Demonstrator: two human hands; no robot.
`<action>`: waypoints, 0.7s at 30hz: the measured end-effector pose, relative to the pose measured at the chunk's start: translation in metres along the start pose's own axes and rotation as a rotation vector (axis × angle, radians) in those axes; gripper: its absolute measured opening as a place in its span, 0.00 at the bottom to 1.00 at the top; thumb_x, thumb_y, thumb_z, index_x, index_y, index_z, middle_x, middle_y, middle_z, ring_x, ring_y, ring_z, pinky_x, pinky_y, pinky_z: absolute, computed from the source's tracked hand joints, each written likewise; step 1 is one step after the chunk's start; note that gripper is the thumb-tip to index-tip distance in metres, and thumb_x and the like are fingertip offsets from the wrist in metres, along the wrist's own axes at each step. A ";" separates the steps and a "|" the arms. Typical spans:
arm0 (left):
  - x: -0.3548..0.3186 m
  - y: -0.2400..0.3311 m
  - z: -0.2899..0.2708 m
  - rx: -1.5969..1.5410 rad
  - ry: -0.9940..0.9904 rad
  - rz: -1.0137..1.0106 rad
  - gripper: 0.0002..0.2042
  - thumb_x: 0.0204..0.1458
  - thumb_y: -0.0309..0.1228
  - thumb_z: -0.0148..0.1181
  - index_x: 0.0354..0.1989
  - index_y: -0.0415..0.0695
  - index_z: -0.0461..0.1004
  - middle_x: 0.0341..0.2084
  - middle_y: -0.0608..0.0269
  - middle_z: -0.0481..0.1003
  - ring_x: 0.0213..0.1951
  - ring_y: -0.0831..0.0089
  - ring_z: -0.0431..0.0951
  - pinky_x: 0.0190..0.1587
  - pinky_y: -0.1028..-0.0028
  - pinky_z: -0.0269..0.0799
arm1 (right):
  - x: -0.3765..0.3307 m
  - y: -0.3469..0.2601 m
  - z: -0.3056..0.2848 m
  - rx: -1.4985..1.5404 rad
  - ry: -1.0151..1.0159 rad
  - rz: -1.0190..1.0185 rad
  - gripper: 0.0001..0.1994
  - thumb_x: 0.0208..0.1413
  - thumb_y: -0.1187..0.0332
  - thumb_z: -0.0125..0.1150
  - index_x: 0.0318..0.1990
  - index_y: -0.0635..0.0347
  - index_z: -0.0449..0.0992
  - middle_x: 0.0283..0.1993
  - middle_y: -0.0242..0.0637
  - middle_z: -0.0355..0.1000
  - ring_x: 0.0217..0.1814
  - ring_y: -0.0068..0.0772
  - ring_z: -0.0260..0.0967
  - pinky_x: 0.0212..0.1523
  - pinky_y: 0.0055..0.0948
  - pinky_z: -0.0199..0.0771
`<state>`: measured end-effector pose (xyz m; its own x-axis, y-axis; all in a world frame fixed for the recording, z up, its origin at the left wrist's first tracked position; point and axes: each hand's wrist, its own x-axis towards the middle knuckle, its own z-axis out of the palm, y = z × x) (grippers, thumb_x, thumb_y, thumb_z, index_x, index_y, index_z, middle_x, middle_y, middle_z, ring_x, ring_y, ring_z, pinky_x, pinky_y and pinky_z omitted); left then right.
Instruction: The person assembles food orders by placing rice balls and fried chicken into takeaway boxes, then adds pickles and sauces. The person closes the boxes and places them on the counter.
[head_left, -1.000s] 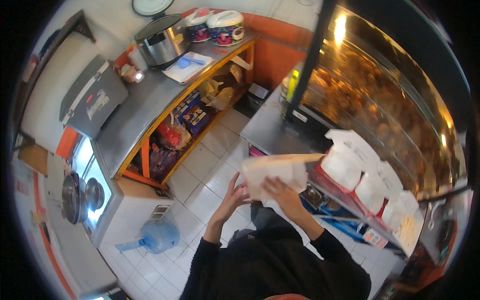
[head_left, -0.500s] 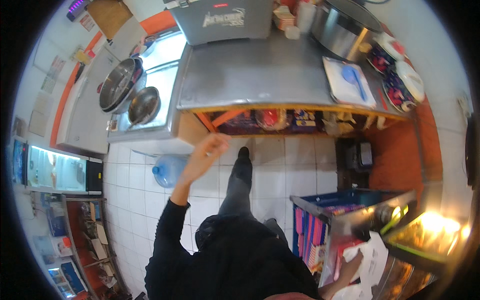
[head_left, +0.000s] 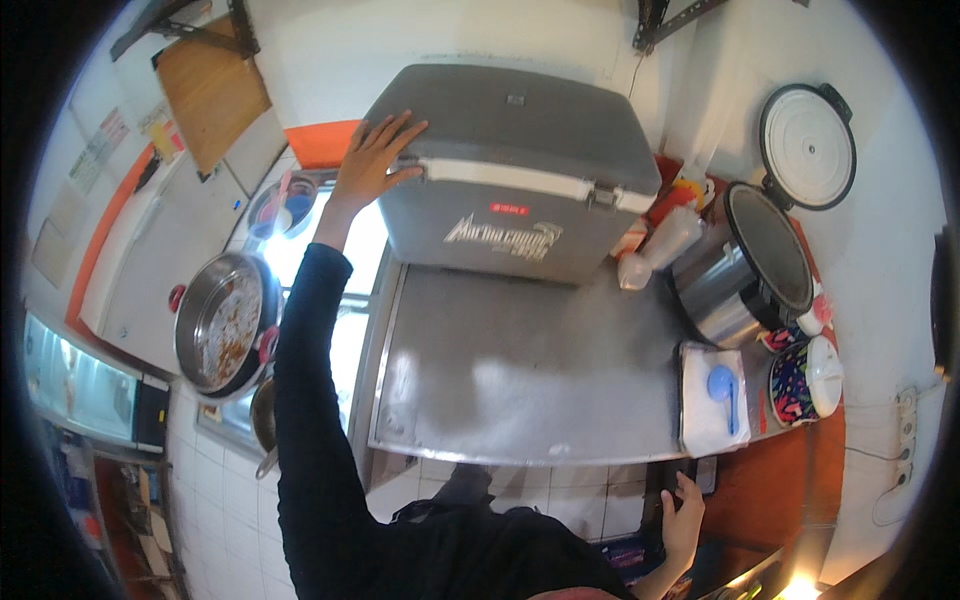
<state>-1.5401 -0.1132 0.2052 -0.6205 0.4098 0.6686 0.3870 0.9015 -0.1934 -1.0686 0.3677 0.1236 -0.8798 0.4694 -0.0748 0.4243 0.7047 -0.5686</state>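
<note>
A person's left hand (head_left: 375,160) lies flat, fingers spread, on the left front corner of a grey cooler (head_left: 515,170) that stands at the back of a steel table (head_left: 520,370). The palm presses the lid near its pale rim; nothing is gripped. The right hand (head_left: 683,515) hangs low beside the table's front edge, fingers loosely open and empty, near an orange cabinet side. Right of the cooler stands an open rice cooker (head_left: 745,265), its white lid (head_left: 808,145) raised against the wall. A blue scoop (head_left: 723,385) rests on a white cloth. Left of the table sits a metal bowl (head_left: 222,320).
</note>
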 end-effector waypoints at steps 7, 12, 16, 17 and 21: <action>0.049 -0.042 0.004 0.189 0.198 0.131 0.30 0.42 0.59 0.58 0.55 0.64 0.69 0.56 0.74 0.67 0.56 0.73 0.68 0.64 0.55 0.49 | 0.075 0.024 0.017 -0.090 -0.134 0.208 0.20 0.50 0.75 0.59 0.52 0.66 0.69 0.46 0.52 0.69 0.50 0.55 0.67 0.50 0.42 0.67; 0.163 -0.049 -0.032 -0.005 0.637 0.048 0.10 0.43 0.41 0.68 0.33 0.56 0.78 0.41 0.73 0.73 0.41 0.72 0.70 0.50 0.63 0.58 | 0.191 -0.081 0.000 -0.101 0.107 -0.238 0.15 0.54 0.75 0.54 0.51 0.64 0.71 0.44 0.51 0.70 0.47 0.50 0.68 0.49 0.40 0.67; 0.229 -0.078 -0.009 -0.190 0.681 -0.001 0.07 0.44 0.36 0.67 0.32 0.54 0.79 0.37 0.71 0.74 0.41 0.70 0.71 0.46 0.68 0.60 | 0.270 -0.199 -0.003 -0.055 0.070 -0.592 0.12 0.54 0.75 0.55 0.47 0.62 0.74 0.39 0.47 0.71 0.44 0.50 0.68 0.45 0.41 0.68; 0.245 -0.082 -0.007 -0.196 0.715 0.003 0.07 0.45 0.34 0.67 0.34 0.52 0.80 0.36 0.69 0.75 0.42 0.68 0.72 0.45 0.70 0.63 | 0.289 -0.224 -0.001 -0.051 0.043 -0.660 0.12 0.53 0.75 0.56 0.46 0.61 0.74 0.38 0.46 0.71 0.43 0.49 0.68 0.44 0.42 0.68; 0.286 -0.079 0.016 -0.307 0.822 -0.031 0.07 0.48 0.29 0.62 0.35 0.45 0.79 0.36 0.59 0.76 0.41 0.61 0.74 0.46 0.67 0.67 | 0.353 -0.333 0.012 -0.040 -0.084 -1.035 0.10 0.53 0.75 0.57 0.44 0.59 0.75 0.36 0.42 0.71 0.40 0.46 0.68 0.40 0.42 0.68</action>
<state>-1.7585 -0.0652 0.4002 0.0086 0.0493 0.9987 0.6179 0.7850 -0.0440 -1.5233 0.2924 0.2771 -0.8292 -0.4129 0.3766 -0.5417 0.7597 -0.3597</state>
